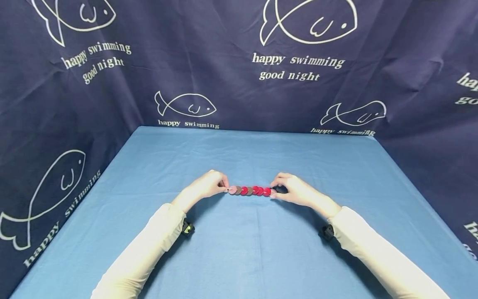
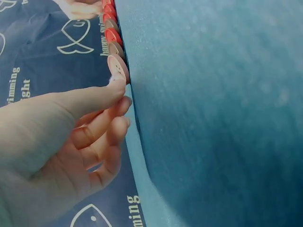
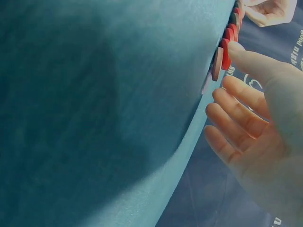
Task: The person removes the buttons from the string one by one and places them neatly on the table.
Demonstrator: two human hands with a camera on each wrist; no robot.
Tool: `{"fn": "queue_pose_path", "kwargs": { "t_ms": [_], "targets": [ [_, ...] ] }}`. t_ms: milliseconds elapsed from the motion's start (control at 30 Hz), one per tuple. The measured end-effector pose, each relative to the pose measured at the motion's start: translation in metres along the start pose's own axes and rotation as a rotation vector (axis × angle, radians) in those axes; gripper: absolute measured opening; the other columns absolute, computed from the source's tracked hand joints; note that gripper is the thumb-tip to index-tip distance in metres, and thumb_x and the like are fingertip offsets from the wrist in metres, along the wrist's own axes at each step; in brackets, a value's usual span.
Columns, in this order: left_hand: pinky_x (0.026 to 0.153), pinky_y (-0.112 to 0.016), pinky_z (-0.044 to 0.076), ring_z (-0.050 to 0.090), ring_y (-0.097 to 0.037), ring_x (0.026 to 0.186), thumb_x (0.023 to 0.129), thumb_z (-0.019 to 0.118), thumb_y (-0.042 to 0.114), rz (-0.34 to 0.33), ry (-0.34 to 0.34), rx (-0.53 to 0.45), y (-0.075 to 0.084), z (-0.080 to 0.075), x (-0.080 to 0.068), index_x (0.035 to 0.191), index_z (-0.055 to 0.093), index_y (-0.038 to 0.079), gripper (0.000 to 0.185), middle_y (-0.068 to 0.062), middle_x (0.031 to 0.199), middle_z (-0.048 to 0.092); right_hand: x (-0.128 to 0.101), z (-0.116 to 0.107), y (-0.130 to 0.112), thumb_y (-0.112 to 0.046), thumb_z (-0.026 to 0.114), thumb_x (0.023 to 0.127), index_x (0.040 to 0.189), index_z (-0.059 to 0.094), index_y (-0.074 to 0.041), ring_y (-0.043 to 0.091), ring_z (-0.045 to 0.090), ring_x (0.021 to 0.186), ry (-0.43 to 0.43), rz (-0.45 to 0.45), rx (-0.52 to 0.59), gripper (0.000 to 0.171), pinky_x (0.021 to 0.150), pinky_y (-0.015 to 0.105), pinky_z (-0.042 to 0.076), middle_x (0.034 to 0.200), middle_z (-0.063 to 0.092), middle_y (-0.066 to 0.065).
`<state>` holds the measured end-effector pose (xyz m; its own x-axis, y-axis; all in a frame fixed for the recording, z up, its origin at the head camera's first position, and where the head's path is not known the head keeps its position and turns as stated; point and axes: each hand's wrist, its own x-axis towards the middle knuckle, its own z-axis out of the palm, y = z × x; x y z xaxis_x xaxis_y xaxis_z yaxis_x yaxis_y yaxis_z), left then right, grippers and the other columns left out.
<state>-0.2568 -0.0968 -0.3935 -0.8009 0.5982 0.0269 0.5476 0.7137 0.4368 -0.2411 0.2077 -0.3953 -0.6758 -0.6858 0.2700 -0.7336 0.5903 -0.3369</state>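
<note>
Head view: both hands' fingers [image 1: 223,185] pinch the button row [image 1: 249,191] from its ends, squeezing it straight on the bench [image 1: 239,249].

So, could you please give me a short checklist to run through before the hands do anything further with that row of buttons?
1. Left hand touches the pink end button: ok.
2. Right hand touches the row's other end: ok, though its fingers hide the last button.
3. Row of buttons straight and overlapping, no gaps: ok.
4. Blue tablecloth flat under the row: ok.
5. Whether each end is pinched or only pressed by a fingertip: cannot tell.
</note>
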Motion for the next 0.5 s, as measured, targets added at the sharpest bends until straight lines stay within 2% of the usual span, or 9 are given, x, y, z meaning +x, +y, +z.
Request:
{"fn": "queue_pose_path", "kwargs": {
  "t_ms": [167, 500],
  "targets": [
    [0.069, -0.022, 0.051, 0.065, -0.012, 0.076, 0.084, 0.068, 0.010, 0.006, 0.004, -0.004, 0.0000, -0.0026, 0.0002, 0.086, 0.070, 0.007, 0.004, -0.003, 0.082, 0.070, 0.0021, 0.0006, -0.0012, -0.020, 0.077, 0.076, 0.094, 0.070, -0.006, 0.019, 0.055, 0.079, 0.006, 0.006, -0.004, 0.024, 0.074, 0.034, 0.047, 0.088, 0.061, 0.005],
    [0.069, -0.022, 0.050, 0.062, -0.009, 0.074, 0.082, 0.070, 0.013, 0.024, 0.025, 0.002, -0.0021, -0.0072, -0.0022, 0.077, 0.067, 0.012, 0.007, 0.001, 0.077, 0.068, 0.0025, 0.0034, -0.0011, -0.021, 0.077, 0.077, 0.092, 0.070, -0.007, 0.019, 0.053, 0.080, -0.021, 0.029, -0.011, 0.022, 0.075, 0.034, 0.046, 0.086, 0.060, 0.004]
  ]
}}
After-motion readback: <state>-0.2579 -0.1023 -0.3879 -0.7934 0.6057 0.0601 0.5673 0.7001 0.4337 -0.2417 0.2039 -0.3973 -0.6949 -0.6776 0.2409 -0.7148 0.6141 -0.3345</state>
